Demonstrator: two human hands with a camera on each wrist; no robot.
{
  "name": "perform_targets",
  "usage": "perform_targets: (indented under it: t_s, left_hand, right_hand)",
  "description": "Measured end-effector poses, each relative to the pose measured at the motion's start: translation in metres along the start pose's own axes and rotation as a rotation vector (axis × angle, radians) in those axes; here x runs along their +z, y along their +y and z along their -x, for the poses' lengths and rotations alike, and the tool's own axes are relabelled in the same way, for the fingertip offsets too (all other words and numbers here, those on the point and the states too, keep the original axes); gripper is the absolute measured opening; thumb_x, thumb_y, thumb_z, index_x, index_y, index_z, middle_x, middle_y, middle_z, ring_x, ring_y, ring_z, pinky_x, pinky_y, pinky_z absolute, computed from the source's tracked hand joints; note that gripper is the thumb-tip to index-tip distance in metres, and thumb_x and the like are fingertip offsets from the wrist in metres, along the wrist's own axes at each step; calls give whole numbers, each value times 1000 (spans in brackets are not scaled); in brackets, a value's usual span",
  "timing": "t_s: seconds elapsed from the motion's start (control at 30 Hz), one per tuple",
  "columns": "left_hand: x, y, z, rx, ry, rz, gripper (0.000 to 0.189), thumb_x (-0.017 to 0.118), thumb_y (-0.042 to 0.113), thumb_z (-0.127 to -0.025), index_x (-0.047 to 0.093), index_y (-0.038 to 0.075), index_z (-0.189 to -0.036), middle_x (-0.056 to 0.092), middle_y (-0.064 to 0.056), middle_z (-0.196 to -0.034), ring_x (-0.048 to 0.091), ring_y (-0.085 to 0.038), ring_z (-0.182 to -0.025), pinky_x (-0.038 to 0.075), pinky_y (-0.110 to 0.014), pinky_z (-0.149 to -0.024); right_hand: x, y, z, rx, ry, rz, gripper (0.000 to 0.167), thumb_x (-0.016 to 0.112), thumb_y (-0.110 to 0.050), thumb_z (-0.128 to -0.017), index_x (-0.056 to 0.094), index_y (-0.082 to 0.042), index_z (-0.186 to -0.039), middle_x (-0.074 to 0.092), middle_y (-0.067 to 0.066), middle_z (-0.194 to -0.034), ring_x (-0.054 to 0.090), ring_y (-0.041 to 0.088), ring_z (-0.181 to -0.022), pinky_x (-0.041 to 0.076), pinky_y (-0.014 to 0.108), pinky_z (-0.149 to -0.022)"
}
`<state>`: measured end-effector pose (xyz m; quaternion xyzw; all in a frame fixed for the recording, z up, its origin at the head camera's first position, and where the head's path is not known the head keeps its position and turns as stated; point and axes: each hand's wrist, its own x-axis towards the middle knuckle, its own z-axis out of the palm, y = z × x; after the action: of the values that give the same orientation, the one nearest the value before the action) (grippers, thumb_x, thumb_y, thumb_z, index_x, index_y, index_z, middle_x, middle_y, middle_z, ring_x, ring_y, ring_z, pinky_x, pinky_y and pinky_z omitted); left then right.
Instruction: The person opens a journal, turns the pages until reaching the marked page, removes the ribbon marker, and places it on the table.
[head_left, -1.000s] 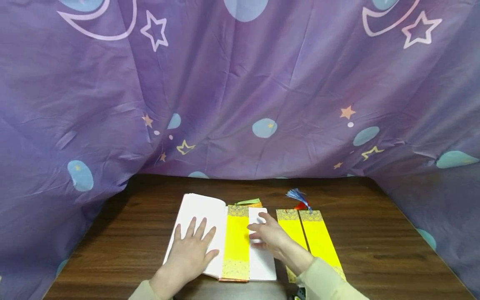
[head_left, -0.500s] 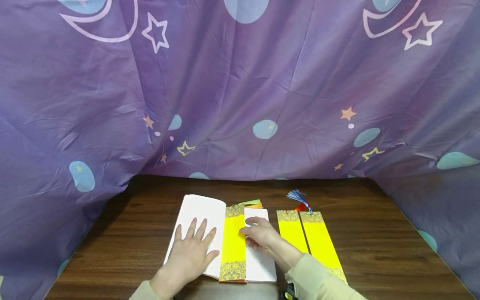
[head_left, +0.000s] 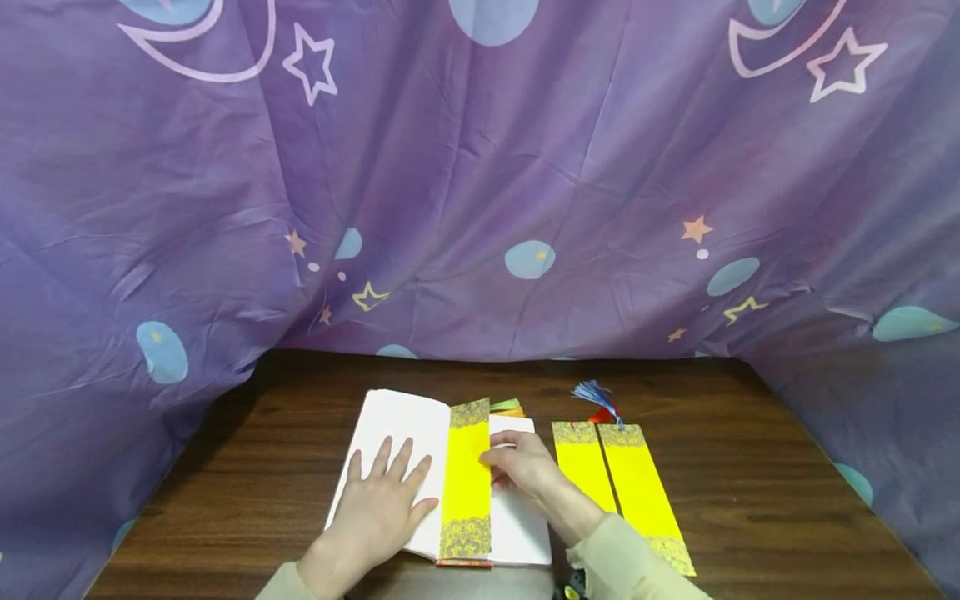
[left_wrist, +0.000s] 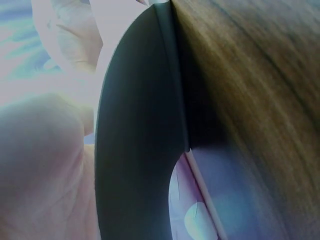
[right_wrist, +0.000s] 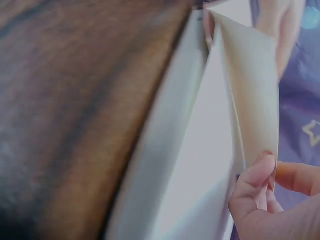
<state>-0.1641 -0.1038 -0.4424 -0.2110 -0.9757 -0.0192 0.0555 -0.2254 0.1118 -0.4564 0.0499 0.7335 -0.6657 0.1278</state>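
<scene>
A book lies spread in the head view, its white left page (head_left: 405, 417) under my left hand (head_left: 377, 500), which rests flat with fingers spread. A yellow bookmark (head_left: 467, 471) with lace-patterned ends stands tilted along the book's middle, its right edge raised. My right hand (head_left: 527, 468) pinches that edge between thumb and fingers. The right wrist view shows the bookmark's pale back (right_wrist: 252, 80) and the thumb (right_wrist: 260, 170) against it. Below the bookmark, a reddish strip (head_left: 465, 563) shows at the book's lower edge. Green and orange tassels (head_left: 507, 408) stick out at the top.
Two more yellow bookmarks (head_left: 641, 483) lie side by side on the brown wooden table (head_left: 765, 500), right of the book. Their blue tassel (head_left: 596, 400) and red tassel (head_left: 602, 415) point away. A purple curtain (head_left: 480, 208) with stars hangs behind the table.
From beside the bookmark, my right hand has moved left and taken its right edge. The bookmark, flat before, is now raised along that edge. The left hand has stayed in place.
</scene>
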Motion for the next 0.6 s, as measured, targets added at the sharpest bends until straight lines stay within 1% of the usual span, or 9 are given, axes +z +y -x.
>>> perform_targets:
  t_s: [0.1, 0.17, 0.37, 0.47, 0.6]
  left_hand:
    - [-1, 0, 0, 5, 7, 0, 55, 49, 51, -97, 55, 18, -140, 44, -16, -148, 36, -42, -136, 26, -71, -103]
    - [0, -1, 1, 10, 12, -4, 55, 49, 51, -97, 55, 18, -140, 44, -17, -147, 37, -42, -136, 26, -71, -103]
    - [-1, -2, 1, 11, 12, -12, 54, 50, 50, -97, 55, 17, -139, 45, -17, -147, 37, -42, -136, 26, -71, -103]
    - [-1, -2, 1, 13, 13, -8, 54, 50, 50, -97, 55, 17, -140, 44, -17, -148, 36, -43, -136, 25, -71, -103]
    - [0, -2, 1, 22, 17, 7, 55, 50, 50, -97, 54, 17, -140, 44, -17, -148, 36, -43, -136, 25, -72, -103]
  right_hand:
    - [-7, -6, 1, -19, 1, -25, 31, 67, 0, -84, 56, 10, -112, 60, 7, -69, 53, 14, -51, 47, 22, -48]
    - [-13, -10, 2, -24, 7, -62, 30, 67, 0, -85, 57, 10, -111, 59, 7, -71, 53, 15, -51, 47, 23, -48]
    - [-32, -20, 4, -25, 18, -153, 16, 66, 1, -86, 61, 7, -101, 58, 8, -80, 51, 15, -56, 47, 23, -51]
    - [-45, -23, 5, -19, 23, -163, 15, 66, -1, -88, 62, 5, -101, 58, 8, -83, 50, 16, -59, 47, 24, -53]
    - [-69, -26, 10, -9, 42, -190, 20, 65, -5, -91, 61, 5, -107, 59, 7, -88, 51, 15, -64, 47, 25, -58]
